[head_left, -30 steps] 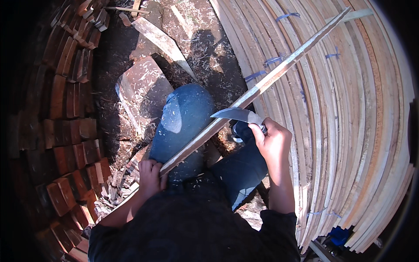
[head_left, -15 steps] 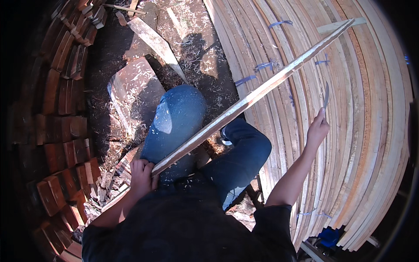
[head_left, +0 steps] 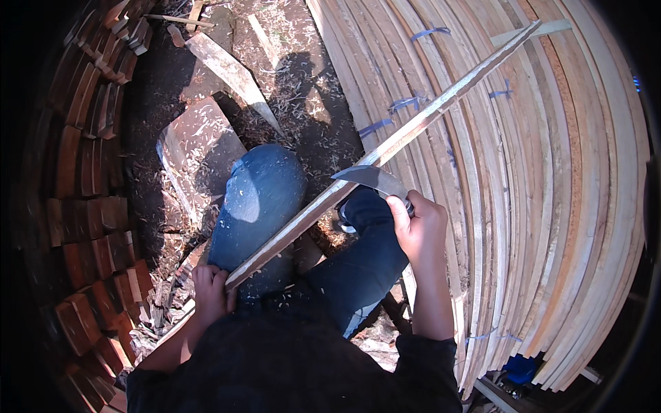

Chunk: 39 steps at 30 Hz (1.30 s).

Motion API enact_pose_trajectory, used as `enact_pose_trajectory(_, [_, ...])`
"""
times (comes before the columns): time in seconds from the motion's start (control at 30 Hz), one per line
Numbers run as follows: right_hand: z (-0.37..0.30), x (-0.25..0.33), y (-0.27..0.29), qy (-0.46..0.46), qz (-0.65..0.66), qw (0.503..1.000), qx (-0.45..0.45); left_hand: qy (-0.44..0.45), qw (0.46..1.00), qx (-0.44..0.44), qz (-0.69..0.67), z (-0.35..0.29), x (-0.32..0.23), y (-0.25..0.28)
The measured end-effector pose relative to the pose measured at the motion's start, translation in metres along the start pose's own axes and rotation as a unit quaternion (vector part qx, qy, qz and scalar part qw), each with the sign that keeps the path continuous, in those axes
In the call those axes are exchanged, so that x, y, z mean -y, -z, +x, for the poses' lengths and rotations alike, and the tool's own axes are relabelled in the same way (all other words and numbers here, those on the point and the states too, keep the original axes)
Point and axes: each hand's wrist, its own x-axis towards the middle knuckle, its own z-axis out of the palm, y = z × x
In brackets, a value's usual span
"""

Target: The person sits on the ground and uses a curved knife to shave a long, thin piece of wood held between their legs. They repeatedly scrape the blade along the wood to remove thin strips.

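A long, narrow wooden strip runs slantwise from my left thigh up to the far right, over the stacked wood. My left hand is closed round its near end. In my right hand is a knife with a broad curved blade, its handle mostly hidden by my fingers. The blade lies across the middle of the strip in this view, its tip pointing left; whether it touches the wood I cannot tell.
Long planks tied with blue strips fill the right side. Short brown wood blocks are piled at the left. Ahead, a wide board and a pointed offcut lie on shaving-strewn ground. My bent knees are beneath the strip.
My right hand has swung the knife left and inward from over the planks to the strip. My left hand keeps its hold on the near end; the whole view has shifted slightly.
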Motion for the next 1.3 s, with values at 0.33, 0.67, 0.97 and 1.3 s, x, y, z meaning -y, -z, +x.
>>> enact_pose_trajectory(0.33, [0.030, -0.013, -0.001, 0.071, -0.059, 0.995, -0.025, 0.000, 1.000, 0.007, 0.006, 0.003, -0.003, 0.004])
enact_pose_trajectory(0.67, [0.052, -0.039, 0.016, -0.069, 0.004, 0.991, -0.115, -0.005, 1.000, -0.002, 0.014, 0.000, -0.001, 0.001])
enact_pose_trajectory(0.97, [0.017, -0.122, 0.090, -0.185, 0.026, 0.960, -0.209, -0.001, 1.000, -0.010, -0.001, 0.000, 0.004, -0.003])
enact_pose_trajectory(1.3, [0.032, -0.014, 0.021, 0.008, 0.012, 1.000, 0.019, -0.011, 1.000, -0.005, -0.001, 0.001, 0.005, -0.004])
